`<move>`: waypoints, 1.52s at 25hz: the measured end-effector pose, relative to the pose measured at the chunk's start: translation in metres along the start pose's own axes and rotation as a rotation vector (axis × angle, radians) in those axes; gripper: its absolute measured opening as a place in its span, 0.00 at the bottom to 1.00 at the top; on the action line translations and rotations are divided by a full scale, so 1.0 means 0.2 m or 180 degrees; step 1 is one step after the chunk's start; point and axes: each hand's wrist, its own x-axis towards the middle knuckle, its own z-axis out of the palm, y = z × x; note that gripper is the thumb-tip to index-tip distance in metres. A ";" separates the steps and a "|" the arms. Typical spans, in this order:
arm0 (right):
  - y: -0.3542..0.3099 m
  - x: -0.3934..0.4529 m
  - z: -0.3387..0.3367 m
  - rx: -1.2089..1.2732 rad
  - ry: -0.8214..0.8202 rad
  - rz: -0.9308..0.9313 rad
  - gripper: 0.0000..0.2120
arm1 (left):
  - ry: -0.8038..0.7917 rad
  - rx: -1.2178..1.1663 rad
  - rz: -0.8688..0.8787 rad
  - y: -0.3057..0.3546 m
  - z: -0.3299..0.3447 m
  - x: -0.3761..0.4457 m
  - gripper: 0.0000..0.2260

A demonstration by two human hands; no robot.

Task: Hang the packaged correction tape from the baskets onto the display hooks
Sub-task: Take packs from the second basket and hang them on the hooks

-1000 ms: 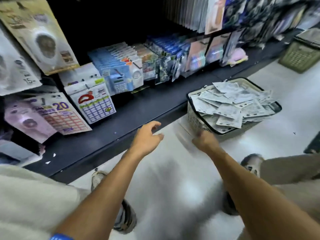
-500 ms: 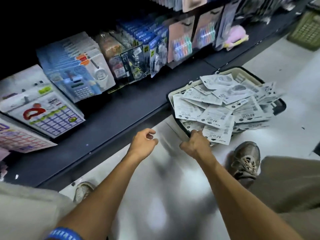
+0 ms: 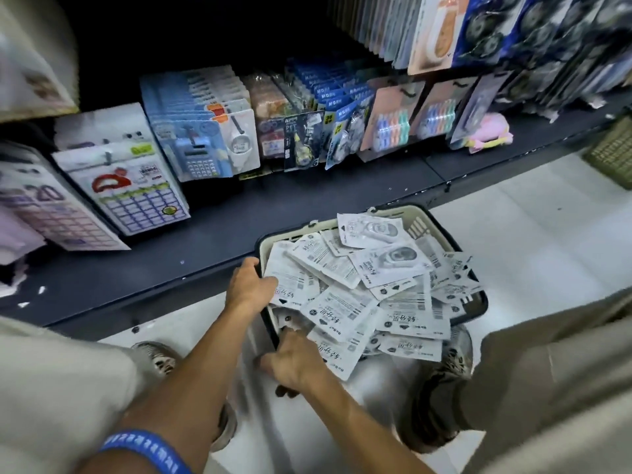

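Note:
A cream basket with a black rim [image 3: 422, 222] stands on the white floor in front of me. It is heaped with several white packaged correction tapes [image 3: 372, 265]. My left hand [image 3: 251, 289] grips the basket's near left rim, fingers curled over the edge. My right hand [image 3: 290, 360] holds the near corner of the basket, thumb outside and fingers reaching in under the packets. Packs of correction tape [image 3: 337, 131] hang in rows on the display hooks above the dark shelf.
A dark low shelf [image 3: 212, 230] runs in front of the basket, with calculators [image 3: 136, 193] and other stationery hanging over it. A green basket [image 3: 614, 152] sits at the far right. My shoes [image 3: 448, 364] and knees flank the basket.
The basket has come closer to me. My left hand went from hanging free to gripping the rim, and my right hand has shifted to the near corner.

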 end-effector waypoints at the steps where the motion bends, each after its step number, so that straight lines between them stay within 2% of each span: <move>1: -0.01 -0.03 0.05 0.0005 -0.0182 -0.0093 0.21 | 0.0126 0.0033 -0.0011 -0.02 -0.02 -0.02 0.26; 5: -0.05 -0.16 0.19 0.0190 -0.1467 -0.0503 0.13 | 0.0477 0.0580 0.0303 -0.09 -0.07 -0.11 0.24; 7: -0.09 -0.18 0.11 0.0257 -0.1779 -0.0687 0.12 | 0.0530 0.0569 0.0479 -0.13 -0.10 -0.14 0.22; 9: -0.14 -0.13 -0.10 -0.0021 -0.1433 -0.0922 0.11 | 0.0600 0.0463 0.0563 -0.15 -0.12 -0.17 0.18; 12: -0.17 0.01 -0.53 -0.0513 -0.0088 -0.1116 0.13 | 0.0321 0.0517 0.0705 -0.13 -0.12 -0.19 0.10; 13: -0.15 0.06 -0.66 -0.0944 0.0351 -0.1110 0.16 | 0.0128 0.0581 0.0744 -0.11 -0.11 -0.18 0.09; 14: -0.11 0.13 -0.76 -0.1400 0.0578 -0.1022 0.19 | -0.0019 0.0651 0.0781 -0.09 -0.09 -0.17 0.08; 15: -0.07 0.18 -0.84 -0.1736 0.0604 -0.0884 0.23 | -0.0099 0.0690 0.0803 -0.07 -0.07 -0.17 0.07; 18: -0.02 0.39 -0.97 -0.1880 0.0701 -0.0715 0.29 | -0.0547 0.0669 0.0520 0.01 0.00 -0.09 0.06; 21: -0.02 0.58 -1.04 -0.2195 0.1074 -0.0849 0.31 | -0.1367 0.0771 -0.0053 0.07 0.11 -0.03 0.23; 22: -0.01 0.63 -1.05 -0.2202 0.1042 -0.0898 0.32 | -0.1421 0.0821 -0.0156 0.09 0.14 -0.03 0.26; 24: 0.01 0.68 -1.04 -0.1770 0.0799 -0.0985 0.31 | -0.1305 0.0712 -0.0345 0.11 0.21 -0.03 0.24; 27: 0.00 0.72 -1.07 -0.1325 0.0308 -0.0810 0.29 | -0.1276 0.0155 -0.0564 0.16 0.25 -0.02 0.12; 29: -0.02 0.75 -1.11 -0.1091 -0.0096 -0.0813 0.22 | -0.1183 -0.0520 -0.0673 0.17 0.20 0.01 0.08; 31: -0.03 0.75 -1.19 -0.0235 -0.0360 -0.1008 0.14 | -0.0883 -0.1314 -0.0626 0.16 0.13 0.06 0.05; 33: -0.06 0.74 -1.28 0.0823 -0.0613 -0.1081 0.16 | -0.0415 -0.2369 -0.0781 0.16 0.05 0.10 0.06; 34: -0.09 0.73 -1.29 0.1038 -0.0822 -0.1052 0.18 | -0.0227 -0.2731 -0.0821 0.15 0.03 0.12 0.05; 36: -0.15 0.71 -1.21 0.0780 -0.1218 -0.1003 0.21 | -0.0052 -0.3041 -0.0741 0.17 0.01 0.15 0.07; 38: -0.17 0.69 -1.02 0.0648 -0.1393 -0.1081 0.20 | -0.0213 -0.3399 -0.0687 0.19 -0.01 0.16 0.15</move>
